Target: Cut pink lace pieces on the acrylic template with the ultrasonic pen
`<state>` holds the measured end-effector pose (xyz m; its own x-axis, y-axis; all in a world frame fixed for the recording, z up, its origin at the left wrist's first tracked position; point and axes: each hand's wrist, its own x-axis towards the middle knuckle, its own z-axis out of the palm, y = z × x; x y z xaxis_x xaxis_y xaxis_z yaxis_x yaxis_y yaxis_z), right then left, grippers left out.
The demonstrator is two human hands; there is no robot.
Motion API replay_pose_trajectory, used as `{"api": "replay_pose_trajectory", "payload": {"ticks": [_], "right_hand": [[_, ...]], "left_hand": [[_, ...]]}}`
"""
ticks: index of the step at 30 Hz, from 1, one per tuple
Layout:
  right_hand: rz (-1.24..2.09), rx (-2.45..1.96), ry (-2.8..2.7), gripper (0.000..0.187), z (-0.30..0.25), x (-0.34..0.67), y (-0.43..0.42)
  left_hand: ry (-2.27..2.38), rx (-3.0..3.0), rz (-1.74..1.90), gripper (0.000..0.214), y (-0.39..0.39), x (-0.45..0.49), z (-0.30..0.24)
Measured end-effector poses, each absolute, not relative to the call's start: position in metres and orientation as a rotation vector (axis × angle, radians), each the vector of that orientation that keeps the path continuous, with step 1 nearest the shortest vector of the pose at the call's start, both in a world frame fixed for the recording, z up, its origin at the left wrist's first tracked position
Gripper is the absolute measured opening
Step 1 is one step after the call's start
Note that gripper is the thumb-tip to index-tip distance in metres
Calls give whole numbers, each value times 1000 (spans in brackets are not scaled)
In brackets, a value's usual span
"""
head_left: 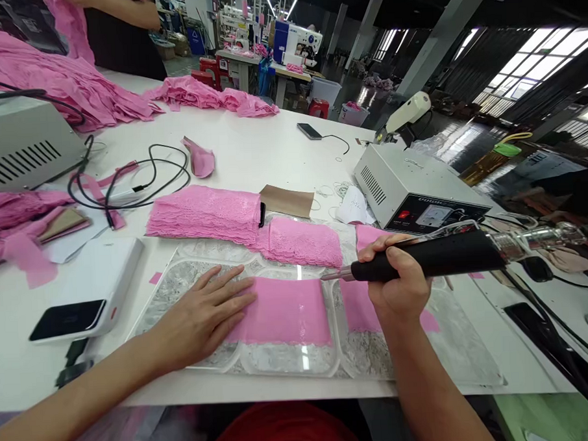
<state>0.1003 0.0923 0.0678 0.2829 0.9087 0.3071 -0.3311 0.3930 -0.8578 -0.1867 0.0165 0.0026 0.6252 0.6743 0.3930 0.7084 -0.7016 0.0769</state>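
A flat piece of pink fabric lies on a clear plate over a grey marbled board. My left hand rests flat on its left end, fingers spread. In my right hand is a black-handled corded tool with a slim metal tip. The tip points left and is at the fabric's upper right corner; whether it touches, I cannot tell. More pink fabric lies beneath and beside my right hand, partly hidden by it. Just behind stand stacks of pink lace-edged pieces.
A grey control box with a dial sits at the right, another grey box at the left. A white power bank, looped black cable, brown card and phone lie about. Across the table a person handles pink fabric.
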Motion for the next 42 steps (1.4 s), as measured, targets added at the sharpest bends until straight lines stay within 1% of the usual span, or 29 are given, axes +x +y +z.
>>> {"api": "replay_pose_trajectory", "payload": {"ticks": [14,22,32,42], "right_hand": [[935,-733,-977,4,67,100,94],[1063,-712,-937,7,70,121,86],[1181,-703,-977,8,69,119,80],[1096,-701,-974,8,67,116,81]], "left_hand": [[-1174,-2766,-575,38,19,-188,5],[-1194,-2786,-603,38,18,-187,4],[-1212,-2802,-596,40,18,-185,10],[-1189,-2794,-618,38,17,-185,11]]}}
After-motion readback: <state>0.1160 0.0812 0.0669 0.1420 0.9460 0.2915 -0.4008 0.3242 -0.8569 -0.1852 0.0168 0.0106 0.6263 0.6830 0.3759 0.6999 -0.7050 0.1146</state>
